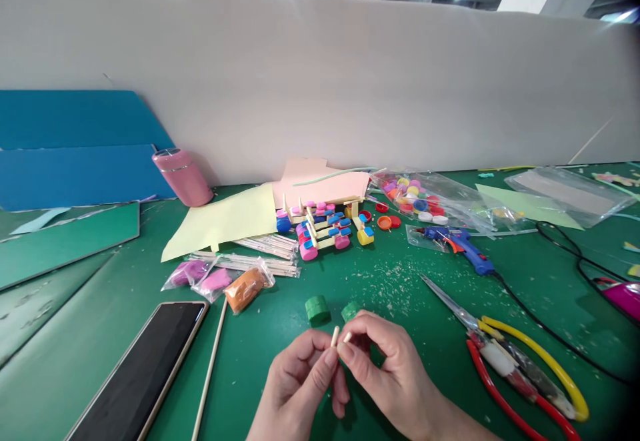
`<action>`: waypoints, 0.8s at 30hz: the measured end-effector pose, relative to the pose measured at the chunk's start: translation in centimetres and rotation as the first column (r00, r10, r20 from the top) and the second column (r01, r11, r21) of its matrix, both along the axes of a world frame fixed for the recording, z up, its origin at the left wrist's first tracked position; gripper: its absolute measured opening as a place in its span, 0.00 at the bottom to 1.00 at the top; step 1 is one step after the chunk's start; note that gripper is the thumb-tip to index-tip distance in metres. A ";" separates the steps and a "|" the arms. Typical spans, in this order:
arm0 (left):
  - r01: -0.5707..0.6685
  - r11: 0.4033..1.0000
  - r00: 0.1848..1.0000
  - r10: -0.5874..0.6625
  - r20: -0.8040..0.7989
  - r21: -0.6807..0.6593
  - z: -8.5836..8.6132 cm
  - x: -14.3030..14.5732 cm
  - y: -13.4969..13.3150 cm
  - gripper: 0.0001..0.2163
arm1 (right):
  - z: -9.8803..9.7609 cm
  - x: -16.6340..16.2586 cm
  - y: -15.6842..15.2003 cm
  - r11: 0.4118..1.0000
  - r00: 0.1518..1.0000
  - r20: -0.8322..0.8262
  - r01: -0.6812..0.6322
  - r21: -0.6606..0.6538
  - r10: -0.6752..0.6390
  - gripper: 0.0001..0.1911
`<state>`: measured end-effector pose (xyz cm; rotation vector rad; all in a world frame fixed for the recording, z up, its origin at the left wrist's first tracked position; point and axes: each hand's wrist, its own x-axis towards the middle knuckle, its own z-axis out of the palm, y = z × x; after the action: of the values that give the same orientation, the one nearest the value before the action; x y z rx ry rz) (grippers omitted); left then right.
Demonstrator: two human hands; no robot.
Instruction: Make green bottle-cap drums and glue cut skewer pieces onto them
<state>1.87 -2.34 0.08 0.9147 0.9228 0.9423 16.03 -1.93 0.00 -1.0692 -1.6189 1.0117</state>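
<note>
Head view: the left hand [300, 377] and right hand [397, 367] meet low in the middle, over the green desk [250, 354]. Both are closed in a pinch: the left holds a short stick [335, 337] upright, the right a second stick [347, 338], mostly covered, so its length is hard to judge. Just beyond sit two green caps [317, 310], one partly behind the right hand. Leftward, a strip of desk reaches to a long stick [212, 361] beside the phone [143, 367], both cut off by the bottom edge. Rightward, desk separates the hand from the scissors [465, 317]. A white wall [320, 87] bounds the back edge.
</note>
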 end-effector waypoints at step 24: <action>-0.095 0.924 0.959 0.186 -0.216 0.371 6.1 0.8 0.4 0.05 | 0.0 -1.3 0.1 0.964 0.874 -0.484 -0.085 -0.251 -0.049 0.14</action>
<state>2.67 -1.96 6.19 1.3132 1.0592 1.1628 14.77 -1.84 -0.03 -0.8741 -1.1023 1.4118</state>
